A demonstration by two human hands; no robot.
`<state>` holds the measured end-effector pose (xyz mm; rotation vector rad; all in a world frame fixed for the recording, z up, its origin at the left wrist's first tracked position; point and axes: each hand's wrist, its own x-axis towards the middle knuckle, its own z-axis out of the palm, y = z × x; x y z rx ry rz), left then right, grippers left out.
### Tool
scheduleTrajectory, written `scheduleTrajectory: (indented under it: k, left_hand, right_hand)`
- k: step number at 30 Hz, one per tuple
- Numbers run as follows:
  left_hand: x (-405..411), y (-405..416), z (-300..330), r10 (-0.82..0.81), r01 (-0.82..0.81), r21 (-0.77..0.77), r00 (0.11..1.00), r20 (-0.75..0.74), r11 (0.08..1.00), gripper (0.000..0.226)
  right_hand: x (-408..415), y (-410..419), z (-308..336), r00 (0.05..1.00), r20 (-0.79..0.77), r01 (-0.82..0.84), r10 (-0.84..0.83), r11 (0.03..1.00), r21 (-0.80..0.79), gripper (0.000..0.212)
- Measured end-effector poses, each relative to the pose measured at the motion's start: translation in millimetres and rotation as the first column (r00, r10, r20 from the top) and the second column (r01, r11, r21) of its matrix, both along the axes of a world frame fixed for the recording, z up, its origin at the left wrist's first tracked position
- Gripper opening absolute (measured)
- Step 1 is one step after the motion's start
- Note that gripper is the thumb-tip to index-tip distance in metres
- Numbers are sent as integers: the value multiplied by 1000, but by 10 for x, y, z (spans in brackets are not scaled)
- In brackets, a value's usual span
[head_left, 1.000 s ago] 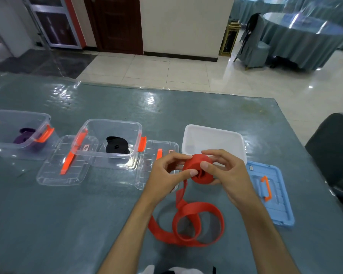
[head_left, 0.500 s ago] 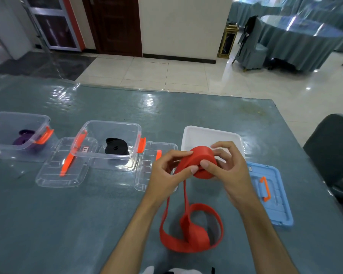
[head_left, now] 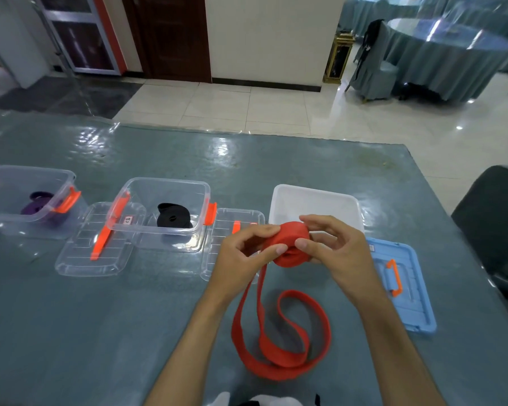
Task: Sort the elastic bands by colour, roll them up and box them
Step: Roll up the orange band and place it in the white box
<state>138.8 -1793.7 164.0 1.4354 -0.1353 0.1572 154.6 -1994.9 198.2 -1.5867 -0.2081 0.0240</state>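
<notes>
Both hands, left (head_left: 241, 253) and right (head_left: 335, 250), grip a half-rolled red band (head_left: 291, 247) above the tabletop (head_left: 71, 332), just before the empty white box (head_left: 314, 200). Toward the left edge, one clear box (head_left: 162, 186) holds a black roll (head_left: 173, 215), another (head_left: 27, 177) a purple roll (head_left: 37, 205).

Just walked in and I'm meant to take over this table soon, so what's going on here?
A person is rolling up a red elastic band, both hands on the roll: left hand, right hand. The loose tail lies looped on the table. Behind the roll, the white box is empty. A purple band and a black band already sit in separate clear boxes, lids off.
</notes>
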Motion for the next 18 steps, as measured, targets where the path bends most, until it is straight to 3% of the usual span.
scheduleTrajectory:
  k: [3, 8, 13, 18]
  left_hand:
    - [27, 71, -12, -49, 48, 51, 999, 13, 998, 44]
    - [38, 101, -30, -42, 42, 5, 999, -4, 999, 47]
    - [3, -74, -24, 54, -54, 1, 998, 26, 999, 35]
    - [91, 18, 57, -98, 95, -76, 994, -48, 993, 49]
  right_hand:
    - [-13, 10, -29, 1000, 2, -7, 7, 1000, 28, 43]
    - [23, 0, -45, 995, -62, -81, 81, 997, -6, 33]
    - [51, -10, -16, 999, -32, -5, 5, 1000, 13, 51]
    - [29, 24, -77, 999, -40, -13, 19, 990, 144, 50]
